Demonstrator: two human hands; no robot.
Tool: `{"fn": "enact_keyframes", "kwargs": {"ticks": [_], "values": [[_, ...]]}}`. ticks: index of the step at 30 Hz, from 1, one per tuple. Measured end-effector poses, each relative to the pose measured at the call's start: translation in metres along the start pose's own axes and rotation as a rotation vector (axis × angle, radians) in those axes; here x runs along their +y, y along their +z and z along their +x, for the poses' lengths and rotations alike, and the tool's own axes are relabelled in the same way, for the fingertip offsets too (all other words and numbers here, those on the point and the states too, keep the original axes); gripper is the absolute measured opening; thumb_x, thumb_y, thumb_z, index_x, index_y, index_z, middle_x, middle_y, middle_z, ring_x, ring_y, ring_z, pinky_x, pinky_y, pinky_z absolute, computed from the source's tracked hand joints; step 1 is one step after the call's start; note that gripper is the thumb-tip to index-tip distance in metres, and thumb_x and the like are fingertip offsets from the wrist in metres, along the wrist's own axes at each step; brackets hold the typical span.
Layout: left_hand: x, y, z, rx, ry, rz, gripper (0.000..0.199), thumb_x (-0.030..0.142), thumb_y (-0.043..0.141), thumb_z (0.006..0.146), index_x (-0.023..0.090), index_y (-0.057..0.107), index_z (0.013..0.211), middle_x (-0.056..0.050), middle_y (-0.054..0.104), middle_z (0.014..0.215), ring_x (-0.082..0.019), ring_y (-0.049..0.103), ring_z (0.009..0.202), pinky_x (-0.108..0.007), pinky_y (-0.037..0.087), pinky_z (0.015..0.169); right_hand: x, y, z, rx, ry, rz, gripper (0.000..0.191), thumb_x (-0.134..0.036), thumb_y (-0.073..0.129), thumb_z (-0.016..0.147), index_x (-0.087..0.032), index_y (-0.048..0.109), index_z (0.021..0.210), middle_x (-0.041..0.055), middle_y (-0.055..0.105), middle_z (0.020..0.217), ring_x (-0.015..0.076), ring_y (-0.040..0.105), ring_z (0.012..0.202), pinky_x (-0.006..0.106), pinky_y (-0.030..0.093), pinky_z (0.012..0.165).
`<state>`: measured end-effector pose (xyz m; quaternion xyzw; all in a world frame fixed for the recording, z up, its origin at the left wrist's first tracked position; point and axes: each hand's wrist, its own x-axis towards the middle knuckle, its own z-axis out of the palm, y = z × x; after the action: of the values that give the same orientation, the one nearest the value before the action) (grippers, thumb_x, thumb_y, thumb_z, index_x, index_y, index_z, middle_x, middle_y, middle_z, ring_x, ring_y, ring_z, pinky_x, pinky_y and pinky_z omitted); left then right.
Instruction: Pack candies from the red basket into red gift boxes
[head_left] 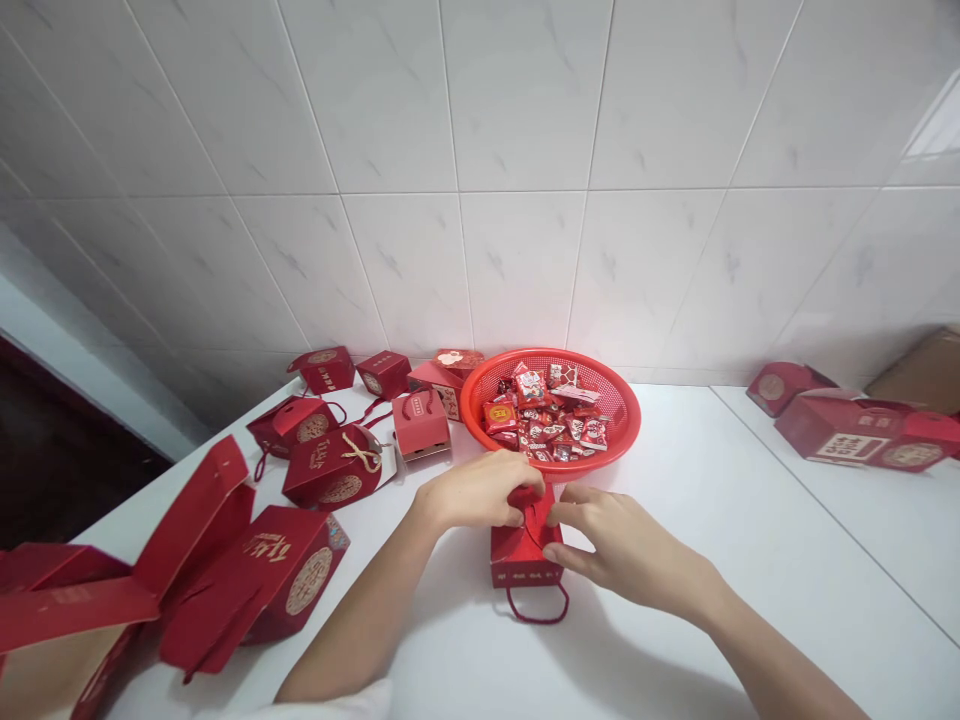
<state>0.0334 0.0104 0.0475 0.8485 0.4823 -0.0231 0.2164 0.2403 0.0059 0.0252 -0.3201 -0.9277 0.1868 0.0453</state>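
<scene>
A small red gift box (527,572) sits on the white table in front of me, its top made of overlapping flaps. A dark red cord handle (538,620) loops out from its near side onto the table. My left hand (480,492) reaches over the box from the left, fingers curled and thumb bent against the top flaps. From the right, my right hand (619,545) holds the box's right side and flap edge between thumb and fingers. The fingertips partly cover the closure. Just behind the box stands a red plastic basket (630,425) of wrapped candies (551,420).
Several red gift boxes (330,465) stand at the back left, some with cords. Larger opened boxes (277,570) lie at the near left. More red boxes (847,430) and a brown carton (919,370) are at the right. A tiled wall (525,250) rises behind the table.
</scene>
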Motion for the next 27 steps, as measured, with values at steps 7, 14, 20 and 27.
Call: {"fn": "enact_keyframes", "kwargs": {"ticks": [7, 14, 20, 27], "values": [[0.008, 0.006, -0.003, 0.008, -0.056, 0.056, 0.029, 0.007, 0.060, 0.078, 0.023, 0.073, 0.099, -0.005, 0.064, 0.100, -0.022, 0.063, 0.093, -0.027, 0.042, 0.069, 0.000, -0.004, -0.004, -0.128, 0.015, -0.047, 0.018, -0.032, 0.060, 0.094, -0.018, 0.066, 0.104, 0.0072, 0.069, 0.091, 0.0233, 0.063, 0.077, 0.031, 0.041, 0.064], [0.009, 0.009, -0.001, -0.058, -0.111, 0.047, 0.022, 0.023, 0.072, 0.078, 0.024, 0.074, 0.100, -0.005, 0.064, 0.101, -0.024, 0.062, 0.093, -0.028, 0.039, 0.066, 0.016, -0.006, -0.003, -0.279, -0.016, -0.040, 0.019, -0.031, 0.060, 0.090, -0.019, 0.072, 0.080, 0.0052, 0.071, 0.079, 0.0195, 0.060, 0.067, 0.030, 0.035, 0.062], [0.005, 0.008, 0.001, -0.077, -0.150, 0.019, 0.023, 0.031, 0.079, 0.074, 0.021, 0.070, 0.093, -0.003, 0.066, 0.096, -0.023, 0.060, 0.090, -0.027, 0.035, 0.064, 0.036, -0.005, 0.000, -0.469, -0.162, 0.145, 0.018, -0.031, 0.066, 0.087, -0.021, 0.080, 0.092, 0.0068, 0.077, 0.091, 0.0217, 0.066, 0.081, 0.030, 0.044, 0.072], [-0.001, 0.010, 0.003, -0.105, -0.213, 0.031, 0.031, 0.042, 0.079, 0.070, 0.021, 0.061, 0.084, -0.001, 0.064, 0.086, -0.023, 0.058, 0.085, -0.027, 0.030, 0.057, 0.049, 0.008, 0.010, -0.576, -0.217, 0.219, 0.036, -0.037, 0.070, 0.085, -0.023, 0.075, 0.118, 0.0095, 0.076, 0.110, 0.0264, 0.068, 0.095, 0.034, 0.048, 0.083]]}}
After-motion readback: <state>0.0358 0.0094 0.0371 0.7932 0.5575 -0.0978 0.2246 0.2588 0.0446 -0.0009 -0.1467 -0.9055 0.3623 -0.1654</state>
